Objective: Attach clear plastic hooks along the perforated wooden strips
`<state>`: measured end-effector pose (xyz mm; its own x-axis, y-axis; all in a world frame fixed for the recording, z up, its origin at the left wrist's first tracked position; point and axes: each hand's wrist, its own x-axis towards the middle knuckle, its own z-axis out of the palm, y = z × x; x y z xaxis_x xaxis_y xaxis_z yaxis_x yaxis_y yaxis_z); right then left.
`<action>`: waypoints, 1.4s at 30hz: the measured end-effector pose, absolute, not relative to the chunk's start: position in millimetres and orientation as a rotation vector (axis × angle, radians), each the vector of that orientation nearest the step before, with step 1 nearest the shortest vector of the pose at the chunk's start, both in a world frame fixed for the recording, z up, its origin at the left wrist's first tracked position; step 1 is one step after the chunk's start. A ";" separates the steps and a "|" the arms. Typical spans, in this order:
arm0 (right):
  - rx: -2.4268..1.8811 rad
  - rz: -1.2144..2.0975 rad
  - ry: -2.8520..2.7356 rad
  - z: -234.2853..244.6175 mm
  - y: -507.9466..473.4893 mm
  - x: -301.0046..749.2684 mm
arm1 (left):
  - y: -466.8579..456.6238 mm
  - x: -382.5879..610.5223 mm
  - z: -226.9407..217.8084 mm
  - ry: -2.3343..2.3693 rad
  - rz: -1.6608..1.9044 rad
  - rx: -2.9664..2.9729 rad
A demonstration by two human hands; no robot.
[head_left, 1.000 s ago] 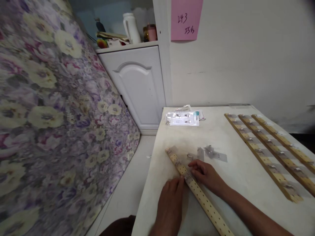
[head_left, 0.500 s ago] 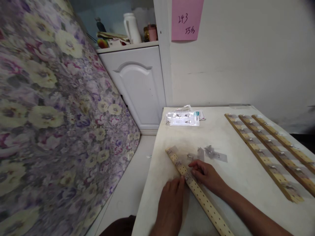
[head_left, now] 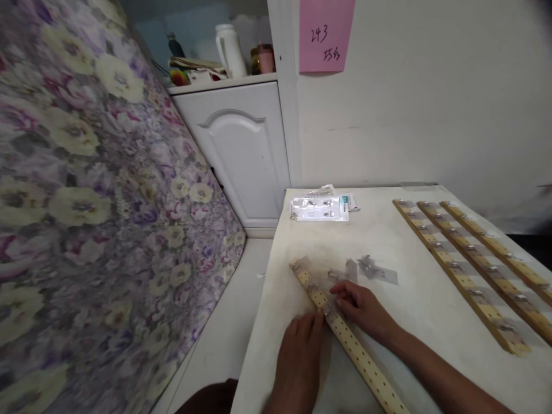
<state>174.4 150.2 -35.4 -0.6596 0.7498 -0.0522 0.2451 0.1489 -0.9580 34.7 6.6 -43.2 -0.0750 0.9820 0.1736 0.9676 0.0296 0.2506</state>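
Observation:
A long wooden strip [head_left: 360, 353] with rows of small holes lies slanting across the table. Clear tabs with metal clips, one of them a clip tab [head_left: 311, 286], sit along its far part. My left hand [head_left: 299, 348] presses against the strip's left edge, fingers together, the thumb tip on the wood by a clip. On the other side, my right hand [head_left: 364, 310] has its fingers curled in a pinch beside the same clip; what lies between them is hidden. Just beyond it are loose clear tabs with metal clips [head_left: 379, 272].
Three wooden strips with clip tabs [head_left: 457, 266] lie side by side at the right. A clear blister pack [head_left: 319, 208] rests near the table's back edge by the wall. A floral curtain [head_left: 99, 218] hangs to the left, with a white cabinet [head_left: 241, 149] behind.
The view has shifted very slightly. Both hands and the strip stay in the same place.

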 end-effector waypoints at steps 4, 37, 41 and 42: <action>-0.963 1.479 -2.022 -33.2 149.2 174.7 | 6.5 34.7 -41.4 2.214 0.489 2.108; -1.089 1.341 -2.042 -34.2 144.6 164.9 | 9.5 31.3 -32.2 2.183 0.463 1.987; -1.066 1.338 -2.039 -33.1 143.7 166.2 | 9.6 31.2 -32.5 2.181 0.489 1.952; -1.060 1.337 -2.040 -32.3 143.4 166.4 | 9.7 31.2 -32.4 2.181 0.502 1.950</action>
